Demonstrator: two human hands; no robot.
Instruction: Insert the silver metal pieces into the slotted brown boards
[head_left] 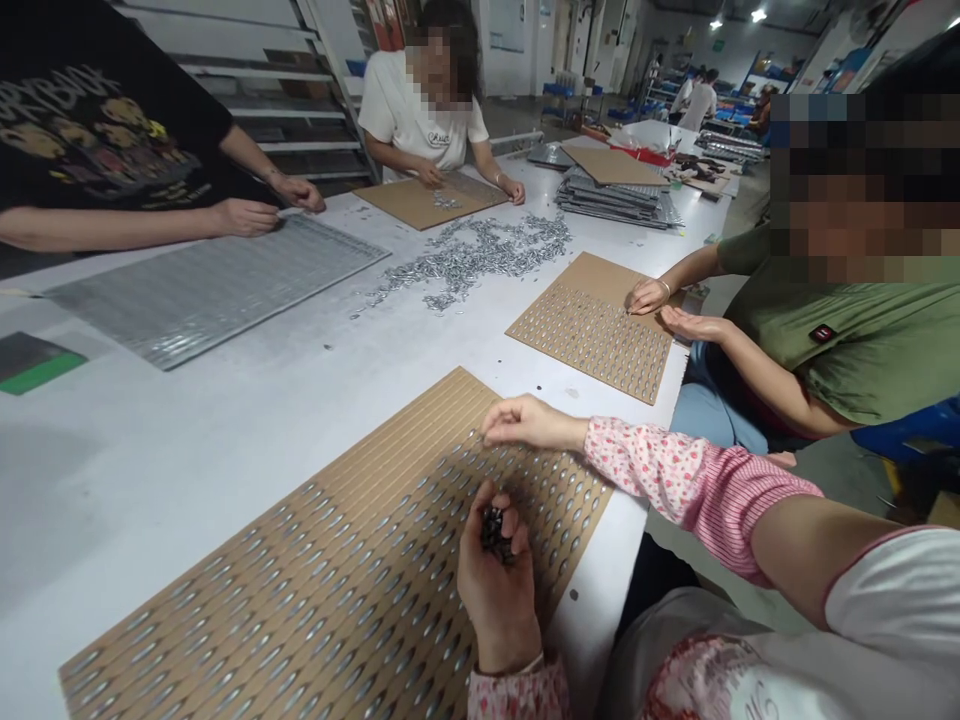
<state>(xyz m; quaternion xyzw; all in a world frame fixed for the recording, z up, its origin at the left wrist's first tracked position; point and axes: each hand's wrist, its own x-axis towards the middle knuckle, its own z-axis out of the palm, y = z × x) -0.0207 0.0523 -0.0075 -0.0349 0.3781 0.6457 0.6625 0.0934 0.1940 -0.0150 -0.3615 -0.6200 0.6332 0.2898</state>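
A brown slotted board (pixel 247 570) lies in front of me on the white table (pixel 225 430), with small metal pieces set in many of its slots. My left hand (pixel 496 585) rests on the board, cupped shut round a bunch of small dark metal pieces (pixel 495 533). My right hand (pixel 525 422), in a pink patterned sleeve, reaches over the board's far right edge. Its fingertips are pinched together over a slot, and what they hold is too small to make out.
A heap of loose metal pieces (pixel 480 255) lies mid-table. A person at right works a second slotted board (pixel 592 335). Two more people sit at the far side, one by a grey metal tray (pixel 210 285). Stacked trays (pixel 615 195) stand behind.
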